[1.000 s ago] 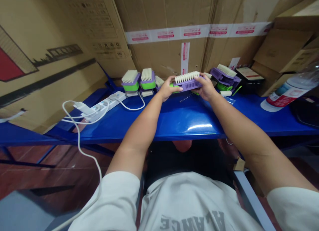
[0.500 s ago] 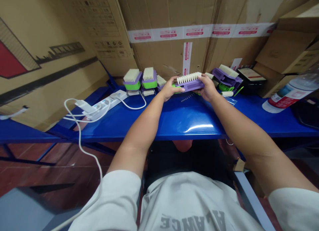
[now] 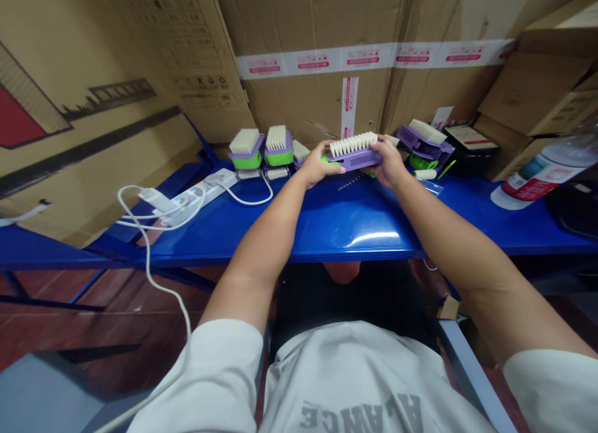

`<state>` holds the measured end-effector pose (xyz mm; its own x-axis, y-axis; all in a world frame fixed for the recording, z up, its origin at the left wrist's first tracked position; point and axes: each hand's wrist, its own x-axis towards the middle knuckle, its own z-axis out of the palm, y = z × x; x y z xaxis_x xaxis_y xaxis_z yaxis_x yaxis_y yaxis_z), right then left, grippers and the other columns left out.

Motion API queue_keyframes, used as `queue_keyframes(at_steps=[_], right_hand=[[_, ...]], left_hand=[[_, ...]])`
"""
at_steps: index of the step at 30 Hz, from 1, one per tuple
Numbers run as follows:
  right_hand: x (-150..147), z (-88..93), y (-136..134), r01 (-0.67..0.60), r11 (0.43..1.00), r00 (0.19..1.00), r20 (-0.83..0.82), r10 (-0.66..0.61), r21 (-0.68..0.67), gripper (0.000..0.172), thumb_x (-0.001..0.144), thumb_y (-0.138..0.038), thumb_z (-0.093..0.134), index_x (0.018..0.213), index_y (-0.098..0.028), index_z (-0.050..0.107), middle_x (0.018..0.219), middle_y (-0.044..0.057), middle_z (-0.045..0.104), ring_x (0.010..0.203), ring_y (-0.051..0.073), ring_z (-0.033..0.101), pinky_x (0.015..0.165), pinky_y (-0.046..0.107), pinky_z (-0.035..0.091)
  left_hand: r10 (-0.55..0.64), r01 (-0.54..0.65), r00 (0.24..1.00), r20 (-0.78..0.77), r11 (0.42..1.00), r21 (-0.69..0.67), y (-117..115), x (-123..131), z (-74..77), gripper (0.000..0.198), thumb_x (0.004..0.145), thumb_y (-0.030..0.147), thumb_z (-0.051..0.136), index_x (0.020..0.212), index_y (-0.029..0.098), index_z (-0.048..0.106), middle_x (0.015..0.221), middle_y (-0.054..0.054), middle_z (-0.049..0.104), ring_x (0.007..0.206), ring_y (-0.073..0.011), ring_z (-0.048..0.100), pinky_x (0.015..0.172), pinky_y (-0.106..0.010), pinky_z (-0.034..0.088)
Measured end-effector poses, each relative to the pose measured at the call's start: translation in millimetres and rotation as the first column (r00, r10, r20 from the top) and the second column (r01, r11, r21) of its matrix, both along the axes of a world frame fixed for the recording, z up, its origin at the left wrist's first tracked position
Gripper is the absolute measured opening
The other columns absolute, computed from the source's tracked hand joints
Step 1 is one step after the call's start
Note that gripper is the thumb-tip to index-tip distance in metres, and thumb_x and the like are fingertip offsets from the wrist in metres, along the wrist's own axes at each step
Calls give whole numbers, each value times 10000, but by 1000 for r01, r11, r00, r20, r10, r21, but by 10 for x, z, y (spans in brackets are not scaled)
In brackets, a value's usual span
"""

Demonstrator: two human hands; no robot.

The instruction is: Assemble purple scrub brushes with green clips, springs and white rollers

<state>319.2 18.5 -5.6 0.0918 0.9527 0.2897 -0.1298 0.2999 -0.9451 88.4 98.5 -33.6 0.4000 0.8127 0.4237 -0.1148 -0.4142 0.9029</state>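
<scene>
Open blue tabletop (image 3: 336, 227) in front; brushes (image 3: 261, 149) flanking the held brush (image 3: 352, 154), cartons (image 3: 303, 109) behind.

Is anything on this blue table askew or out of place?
Yes. The plastic bottle lies on its side at the right end of the table. The purple brush beside the right hand sits tilted, unlike the two upright brushes on the left.

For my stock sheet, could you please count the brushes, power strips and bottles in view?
Brushes: 5, counting the held brush
Power strips: 1
Bottles: 1
Total: 7
</scene>
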Motion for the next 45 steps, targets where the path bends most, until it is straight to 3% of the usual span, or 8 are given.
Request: queue_keyframes(at_steps=[5, 10, 18, 29, 36, 45], right_hand=[[5, -15, 23, 11, 1000, 999, -44, -10, 1, 700, 655, -737, 880, 1151, -365, 557, 1146, 30, 748, 1224, 387, 753, 1003, 659, 715], [28, 5, 21, 19, 1000, 999, -33, -19, 3, 731, 659, -827, 868, 1155, -375, 578, 1202, 42, 795, 1312, 419, 747, 1025, 698, 711], [76, 43, 19, 9, 999, 1000, -7, -8, 33, 766, 663, -890, 810, 1202, -390, 591, 1278, 47, 777, 1304, 415, 748, 981, 665, 720], [67, 5, 50, 54, 999, 994, -97, -53, 8, 732, 648, -796, 846, 1201, -387, 597, 1300, 45, 772, 1348, 420, 740, 1001, 682, 731], [127, -52, 124, 17, 999, 996, -89, -14, 42, 736, 644, -796, 868, 1196, -395, 593, 1272, 37, 764, 1372, 436, 741, 989, 699, 733], [113, -37, 92, 43, 999, 998, -42, -42, 31, 747, 667, -849, 853, 1198, -386, 606, 1254, 46, 762, 1333, 423, 743, 990, 674, 721]], left_hand=[[-43, 46, 996, 80, 998, -41, -19, 0, 27, 963, 441, 207, 1010, 1327, 263, 636, 1461, -114, 731, 1503, -416, 679, 1379, -620, 475], [-123, 134, 984, 130, 988, -81, -36, -25, 58, 935, 518, 258, 994, 1375, 309, 625, 1407, -70, 757, 1416, -383, 734, 1310, -620, 534], [-17, 22, 993, 113, 999, -42, 7, -6, 70, 884, 541, 320, 1020, 1337, 296, 636, 1486, -100, 747, 1465, -369, 707, 1310, -565, 521], [2, 5, 994, 113, 998, -64, -32, -69, 100, 882, 550, 282, 987, 1361, 298, 640, 1467, -110, 800, 1407, -375, 769, 1268, -578, 586], [11, -9, 998, 66, 1000, -29, -18, -87, 97, 911, 557, 353, 1010, 1390, 295, 646, 1452, -116, 806, 1384, -373, 770, 1266, -581, 566], [36, -26, 994, 106, 995, -95, -87, -77, 130, 911, 503, 236, 979, 1355, 285, 658, 1416, -111, 853, 1427, -406, 786, 1302, -606, 575]])
